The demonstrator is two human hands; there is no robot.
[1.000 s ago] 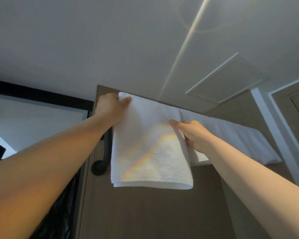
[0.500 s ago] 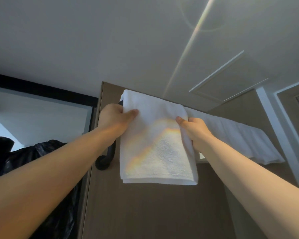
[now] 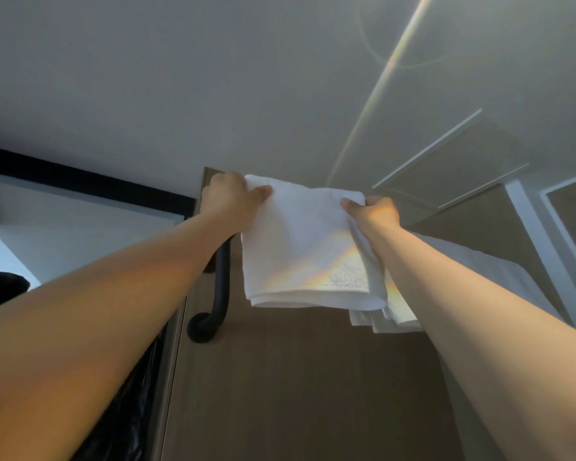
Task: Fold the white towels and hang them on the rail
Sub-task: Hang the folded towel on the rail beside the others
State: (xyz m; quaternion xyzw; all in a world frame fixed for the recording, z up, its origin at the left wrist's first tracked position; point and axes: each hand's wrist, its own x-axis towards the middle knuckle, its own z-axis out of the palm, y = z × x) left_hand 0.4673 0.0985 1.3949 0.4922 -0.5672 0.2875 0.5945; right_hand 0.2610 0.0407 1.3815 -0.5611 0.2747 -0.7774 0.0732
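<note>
The towel [image 3: 300, 247] in front of you is white terry cloth, soft and matt, and its looped nap shows rough where the streak of light crosses its lower part. The second towel [image 3: 386, 321] beside it is the same white cloth. The rail [image 3: 222, 284] is a smooth black tube with a dull, matt finish. The wall panel [image 3: 296, 377] looks like matt brown wood, the ceiling [image 3: 213, 78] is flat matt white, and the bag [image 3: 123, 420] is thin, crinkled black plastic with a slight sheen.

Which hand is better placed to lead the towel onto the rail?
Probably left: left hand grips the towel corner beside the black rail; right hand sits nearer the hung towel.
</note>
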